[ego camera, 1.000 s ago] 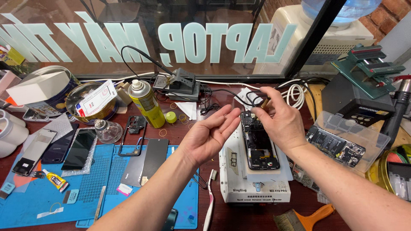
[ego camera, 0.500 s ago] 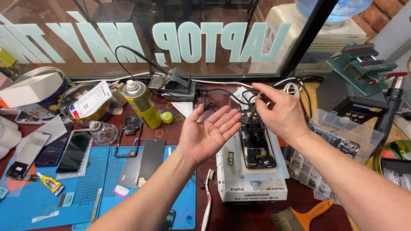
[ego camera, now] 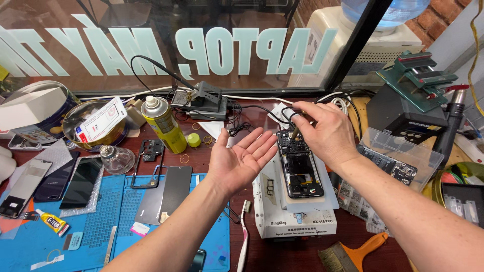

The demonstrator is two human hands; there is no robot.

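Note:
An opened black phone [ego camera: 298, 168] lies face down, its insides showing, on a white heating station [ego camera: 292, 211]. My right hand [ego camera: 325, 132] is closed on a thin tool with a black cable, its tip touching the phone's top end. My left hand [ego camera: 241, 160] hovers palm up, fingers spread and holding nothing, just left of the phone.
A yellow spray can [ego camera: 162, 125], a small glass bottle [ego camera: 115, 158], a black phone frame [ego camera: 145, 163] and several phones and panels [ego camera: 80, 181] lie on a blue mat [ego camera: 101, 226]. A clear parts box [ego camera: 398, 156], a green jig [ego camera: 418, 75] and an orange brush [ego camera: 353, 252] sit right.
My right hand has lowered the tool tip from above the phone onto its top end. My left hand stays palm up, drifting slightly nearer the phone.

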